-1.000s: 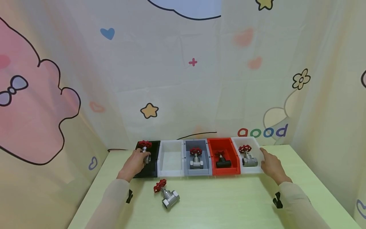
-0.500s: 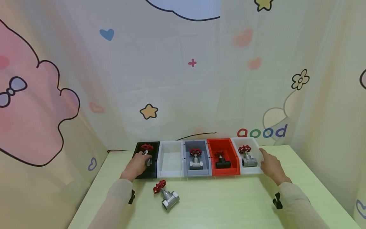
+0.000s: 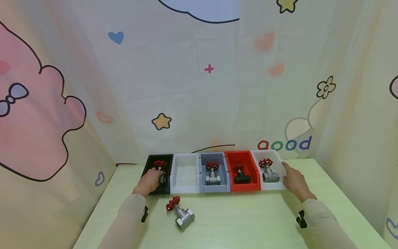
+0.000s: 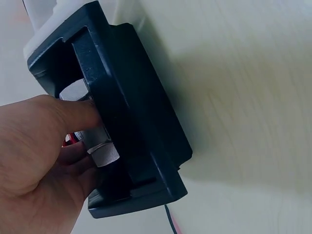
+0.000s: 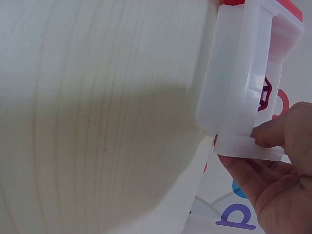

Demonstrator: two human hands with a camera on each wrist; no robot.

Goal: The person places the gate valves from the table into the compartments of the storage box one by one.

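Observation:
Inside the black bin (image 3: 169,162) at the row's left end, my left hand (image 3: 150,181) grips a metal gate valve (image 4: 100,141) by its body. The valve's red handwheel (image 3: 160,163) points toward the back of the bin, and the left wrist view shows the thumb over the metal body. At the row's other end, my right hand (image 3: 294,180) pinches the side wall of the white translucent bin (image 5: 239,78), thumb inside and fingers outside. That bin holds another valve (image 3: 271,176) with a red handwheel.
Between them stand a white bin (image 3: 186,188), a grey bin (image 3: 214,188) with a valve (image 3: 212,178), and a red bin (image 3: 245,187) with a black-bodied valve (image 3: 242,178). Another metal valve (image 3: 185,218) lies on the table (image 3: 236,221) in front. A printed curtain (image 3: 186,86) hangs behind.
My left hand has lowered the valve deeper into the black bin, moving slightly right. The right hand has kept its hold on the white bin's wall.

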